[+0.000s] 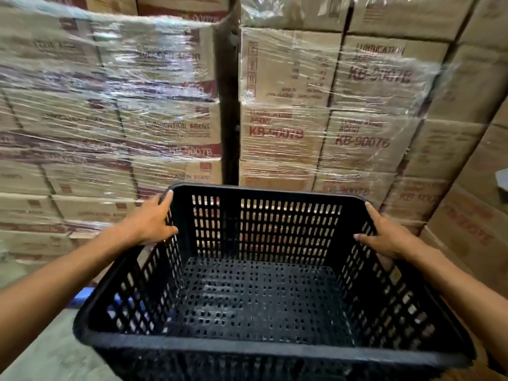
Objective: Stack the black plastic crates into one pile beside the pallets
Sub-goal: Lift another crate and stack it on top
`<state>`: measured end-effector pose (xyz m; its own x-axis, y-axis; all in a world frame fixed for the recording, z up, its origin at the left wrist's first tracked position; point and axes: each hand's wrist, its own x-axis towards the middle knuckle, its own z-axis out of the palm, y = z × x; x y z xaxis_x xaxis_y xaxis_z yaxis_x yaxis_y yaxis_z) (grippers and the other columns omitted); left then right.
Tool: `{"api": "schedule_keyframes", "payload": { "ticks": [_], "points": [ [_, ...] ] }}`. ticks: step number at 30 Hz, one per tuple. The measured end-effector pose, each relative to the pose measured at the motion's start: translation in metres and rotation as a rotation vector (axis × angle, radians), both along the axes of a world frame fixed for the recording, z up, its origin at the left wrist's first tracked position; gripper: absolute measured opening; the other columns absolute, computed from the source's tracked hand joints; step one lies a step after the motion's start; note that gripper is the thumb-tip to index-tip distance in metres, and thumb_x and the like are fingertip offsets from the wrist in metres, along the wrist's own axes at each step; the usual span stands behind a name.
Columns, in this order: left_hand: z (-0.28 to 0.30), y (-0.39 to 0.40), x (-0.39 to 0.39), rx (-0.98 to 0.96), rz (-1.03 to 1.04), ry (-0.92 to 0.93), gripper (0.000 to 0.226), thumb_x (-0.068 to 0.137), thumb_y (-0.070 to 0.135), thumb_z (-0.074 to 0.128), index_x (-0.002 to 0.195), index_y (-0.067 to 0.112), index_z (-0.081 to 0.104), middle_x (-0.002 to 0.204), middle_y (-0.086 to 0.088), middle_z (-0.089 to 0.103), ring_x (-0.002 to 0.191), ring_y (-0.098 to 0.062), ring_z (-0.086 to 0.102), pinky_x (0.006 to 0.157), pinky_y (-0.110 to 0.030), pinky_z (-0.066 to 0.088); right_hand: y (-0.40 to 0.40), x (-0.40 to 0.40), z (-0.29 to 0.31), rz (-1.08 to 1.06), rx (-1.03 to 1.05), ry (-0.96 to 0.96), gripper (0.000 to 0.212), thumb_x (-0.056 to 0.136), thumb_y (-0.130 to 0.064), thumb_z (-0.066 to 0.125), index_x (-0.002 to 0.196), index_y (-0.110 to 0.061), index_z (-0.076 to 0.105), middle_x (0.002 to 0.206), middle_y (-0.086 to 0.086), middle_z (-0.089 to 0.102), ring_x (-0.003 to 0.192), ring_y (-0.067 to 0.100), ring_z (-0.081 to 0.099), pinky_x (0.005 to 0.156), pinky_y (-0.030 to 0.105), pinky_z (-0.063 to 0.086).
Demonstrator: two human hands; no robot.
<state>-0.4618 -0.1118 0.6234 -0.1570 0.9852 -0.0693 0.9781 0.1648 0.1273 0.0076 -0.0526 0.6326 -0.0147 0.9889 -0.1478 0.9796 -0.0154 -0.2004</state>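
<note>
A black plastic crate with slotted walls and a perforated bottom fills the lower middle of the head view, empty inside. My left hand grips its left rim near the far corner. My right hand grips the right rim near the far corner. The crate is held in front of me, facing the wrapped pallets. No other crate is visible.
Two tall pallet loads of cardboard boxes in stretch film stand close ahead, with a dark gap between them. More boxes rise on the right. Grey concrete floor shows at lower left, with something blue by the crate.
</note>
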Motion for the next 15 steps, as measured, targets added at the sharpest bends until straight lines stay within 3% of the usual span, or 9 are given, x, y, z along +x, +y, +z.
{"api": "schedule_keyframes", "payload": {
  "ticks": [7,11,15],
  "points": [
    [-0.012,-0.001,-0.001,0.080,-0.004,-0.079,0.099,0.080,0.033,0.064,0.150,0.012,-0.003,0.160,-0.013,0.010,0.144,-0.030,0.022,0.117,-0.037,0.024,0.014,0.010,-0.023,0.019,0.106,-0.034,0.109,0.072,-0.063,0.060,0.150,-0.021,-0.003,0.149,0.018,0.036,0.133,0.035,0.038,0.103,0.044,0.042],
    [-0.013,-0.002,-0.001,0.058,0.001,0.007,0.101,0.080,0.040,0.061,0.150,0.013,-0.005,0.160,-0.011,0.011,0.144,-0.030,0.020,0.117,-0.041,0.024,0.009,0.004,-0.019,-0.005,0.055,0.002,0.110,0.073,-0.063,0.060,0.150,-0.020,-0.006,0.152,0.015,0.032,0.135,0.033,0.037,0.104,0.043,0.041],
    [-0.006,0.005,0.001,0.012,0.009,0.070,0.098,0.082,0.047,0.056,0.150,0.015,-0.007,0.159,-0.009,0.014,0.143,-0.030,0.023,0.115,-0.039,0.025,0.013,0.003,-0.008,0.023,0.041,0.009,0.117,0.059,-0.080,0.054,0.149,-0.026,0.003,0.149,0.008,0.039,0.130,0.028,0.045,0.099,0.042,0.046]
  ]
}}
